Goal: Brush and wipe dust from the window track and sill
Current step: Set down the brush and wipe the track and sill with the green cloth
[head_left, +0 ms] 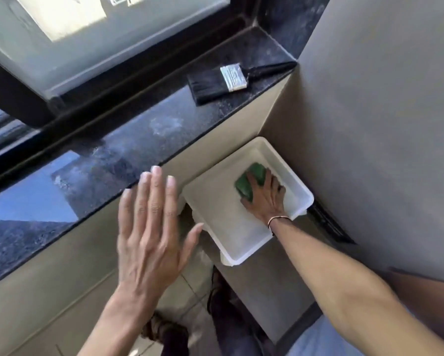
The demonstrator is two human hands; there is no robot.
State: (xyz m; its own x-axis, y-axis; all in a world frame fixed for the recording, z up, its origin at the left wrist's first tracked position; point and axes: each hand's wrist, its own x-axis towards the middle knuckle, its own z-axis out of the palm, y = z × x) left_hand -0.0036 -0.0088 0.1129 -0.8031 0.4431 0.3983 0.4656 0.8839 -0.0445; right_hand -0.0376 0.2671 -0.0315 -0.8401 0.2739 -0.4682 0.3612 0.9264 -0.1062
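Right hand (266,199) grips the green sponge (250,182) inside the white tub (241,255) below the sill (128,147); the dusty sill lies up and left. Left hand (151,227) hovers spread, empty. The brush (223,82) rests far right.

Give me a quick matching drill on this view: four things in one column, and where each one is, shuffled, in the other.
Things:
1. paintbrush
2. green cloth
3. white tub
4. left hand

Places:
A. under the right hand, inside the tub
B. open and flat, fingers spread, in front of the sill's edge
C. lying flat on the dark sill, near the corner
D. down on the floor below the sill, against the wall

Pairs: 1-C, 2-A, 3-D, 4-B
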